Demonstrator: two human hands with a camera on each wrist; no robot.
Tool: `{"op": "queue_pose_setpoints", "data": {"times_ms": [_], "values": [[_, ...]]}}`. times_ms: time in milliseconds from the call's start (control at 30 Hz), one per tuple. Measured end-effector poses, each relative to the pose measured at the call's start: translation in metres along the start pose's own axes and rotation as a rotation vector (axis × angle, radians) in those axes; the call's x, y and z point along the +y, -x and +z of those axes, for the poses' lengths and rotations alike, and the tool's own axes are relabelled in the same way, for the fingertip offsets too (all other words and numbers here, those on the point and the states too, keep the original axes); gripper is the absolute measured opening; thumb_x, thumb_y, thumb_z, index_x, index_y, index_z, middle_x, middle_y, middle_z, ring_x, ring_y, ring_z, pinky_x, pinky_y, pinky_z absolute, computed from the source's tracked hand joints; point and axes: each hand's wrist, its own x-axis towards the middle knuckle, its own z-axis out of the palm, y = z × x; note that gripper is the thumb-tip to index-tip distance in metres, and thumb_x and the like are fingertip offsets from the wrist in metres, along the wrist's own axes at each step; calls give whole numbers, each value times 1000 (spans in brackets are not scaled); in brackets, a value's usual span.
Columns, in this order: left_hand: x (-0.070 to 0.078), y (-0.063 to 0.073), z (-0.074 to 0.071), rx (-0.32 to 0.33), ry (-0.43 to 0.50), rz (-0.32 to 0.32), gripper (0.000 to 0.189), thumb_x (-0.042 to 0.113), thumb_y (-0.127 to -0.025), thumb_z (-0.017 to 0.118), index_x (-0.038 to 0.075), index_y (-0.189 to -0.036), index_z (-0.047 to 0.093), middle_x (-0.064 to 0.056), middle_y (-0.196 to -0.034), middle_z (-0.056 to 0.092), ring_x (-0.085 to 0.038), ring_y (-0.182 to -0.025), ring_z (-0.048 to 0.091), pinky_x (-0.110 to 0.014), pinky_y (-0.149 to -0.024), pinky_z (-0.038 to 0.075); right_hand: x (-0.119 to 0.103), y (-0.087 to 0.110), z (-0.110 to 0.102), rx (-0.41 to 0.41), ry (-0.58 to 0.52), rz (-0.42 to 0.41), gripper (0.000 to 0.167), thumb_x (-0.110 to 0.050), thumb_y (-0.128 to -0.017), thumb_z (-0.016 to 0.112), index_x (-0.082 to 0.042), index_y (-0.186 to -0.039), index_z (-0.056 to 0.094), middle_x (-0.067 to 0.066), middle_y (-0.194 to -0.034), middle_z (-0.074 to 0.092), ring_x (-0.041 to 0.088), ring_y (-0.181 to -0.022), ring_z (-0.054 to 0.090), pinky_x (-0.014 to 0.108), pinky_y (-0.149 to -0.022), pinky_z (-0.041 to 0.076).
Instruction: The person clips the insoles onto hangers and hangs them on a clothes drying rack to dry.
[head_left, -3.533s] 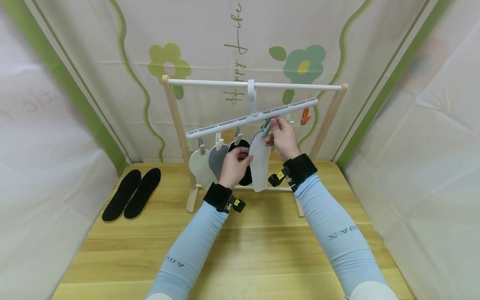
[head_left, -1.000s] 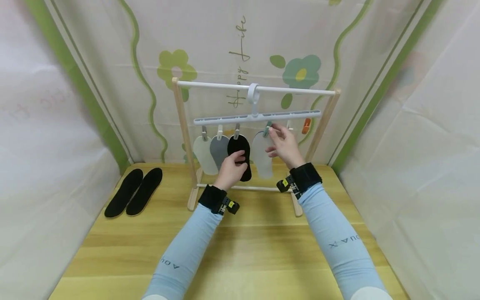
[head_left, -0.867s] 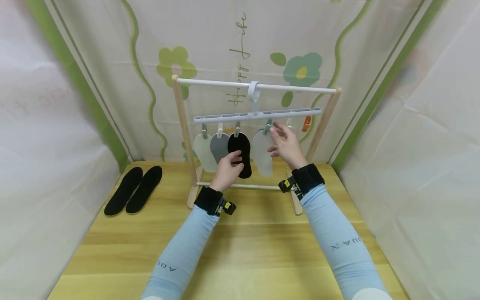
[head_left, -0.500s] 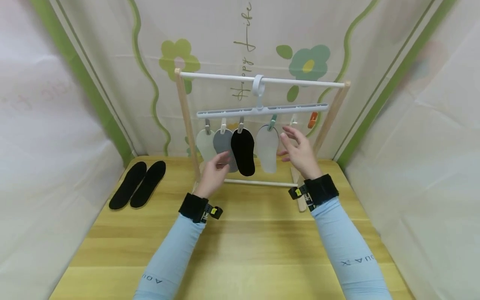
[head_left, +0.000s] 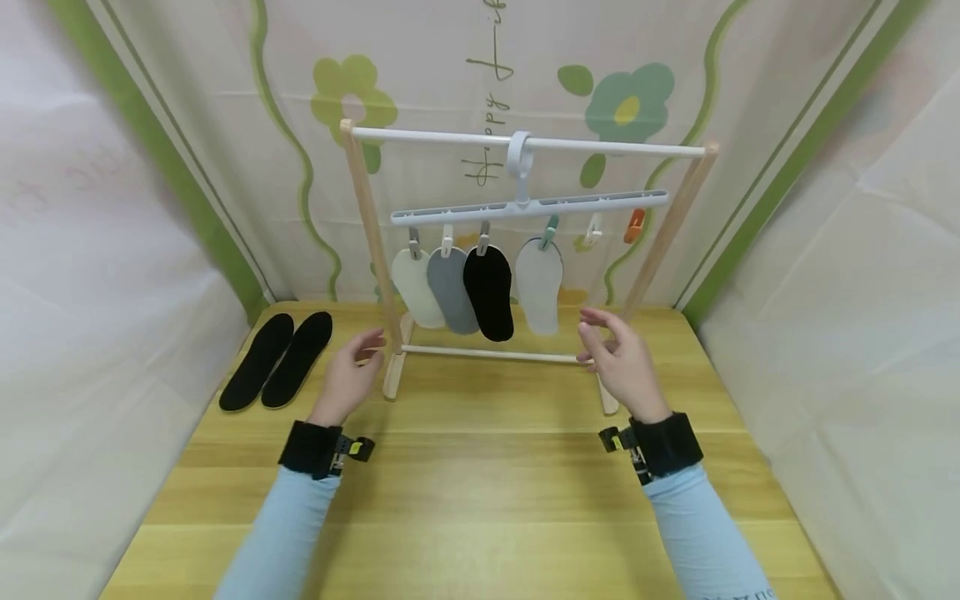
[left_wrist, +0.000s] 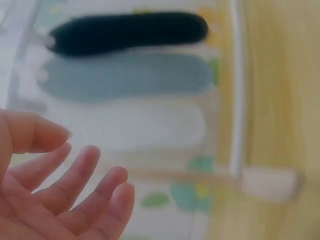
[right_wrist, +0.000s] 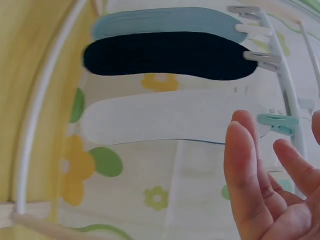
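Both hands are away from the hanging insoles and hold nothing. In the head view my left hand is between the rack's left foot and two black insoles, fingers loosely bent. My right hand is in front of the rack's right foot with relaxed fingers. From a white clip hanger hang a cream insole, a grey insole, a black insole and a pale insole, the last by a green clip. A white clip and an orange clip hold nothing.
The hanger hooks over the white rod of a wooden rack standing on the wooden table. Two black insoles lie side by side at the table's left. Printed curtains enclose the sides and back.
My right hand has let go of the green clip and come down. My left hand has left the insoles, drawing back to the left. The tilted hanger now hangs more level.
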Motion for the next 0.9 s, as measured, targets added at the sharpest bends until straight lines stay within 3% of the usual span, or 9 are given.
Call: {"op": "queue_pose_setpoints", "data": {"times_ms": [233, 400, 633, 700, 767, 900], "values": [[-35, 17, -37, 99, -191, -50, 39, 5, -100, 56, 0, -138, 54, -23, -123, 63, -38, -111, 61, -51, -92, 49, 22, 26, -1, -11, 19, 47, 44, -30, -104, 52, -8, -143, 50, 16, -135, 56, 28, -82, 69, 35, -66, 59], [-53, 30, -58, 121, -228, -123, 40, 7, -101, 54, 0, -140, 52, -24, -124, 62, -40, -113, 58, -51, -93, 47, 34, 41, 0, -13, 91, 90, 44, -34, -104, 51, -10, -141, 52, 15, -131, 60, 22, -80, 69, 33, -63, 58], [-72, 42, -76, 141, -268, -151, 39, 10, -102, 53, -2, -138, 53, -25, -123, 63, -38, -110, 60, -15, -80, 43, 51, 52, 0, -2, 126, 118, 48, -40, -103, 51, -10, -141, 52, 16, -133, 57, 25, -82, 69, 29, -68, 58], [-76, 43, -79, 149, -280, -157, 39, 10, -101, 54, -2, -138, 54, -25, -122, 63, -38, -109, 60, -12, -77, 42, 56, 54, 0, 1, 129, 116, 47, -38, -104, 51, -8, -140, 53, 17, -132, 57, 28, -81, 69, 29, -67, 58], [-78, 43, -82, 153, -293, -170, 39, 11, -102, 54, -2, -138, 53, -25, -122, 63, -38, -109, 60, -17, -80, 45, 60, 57, 0, 2, 135, 114, 46, -37, -104, 51, -8, -140, 53, 17, -132, 57, 32, -82, 69, 29, -66, 58], [-79, 40, -88, 160, -313, -207, 39, 11, -102, 52, -2, -139, 52, -26, -124, 61, -40, -111, 59, -41, -90, 47, 67, 63, -1, 5, 146, 134, 45, -34, -104, 51, -8, -140, 53, 18, -131, 58, 35, -81, 69, 32, -65, 58]]}}
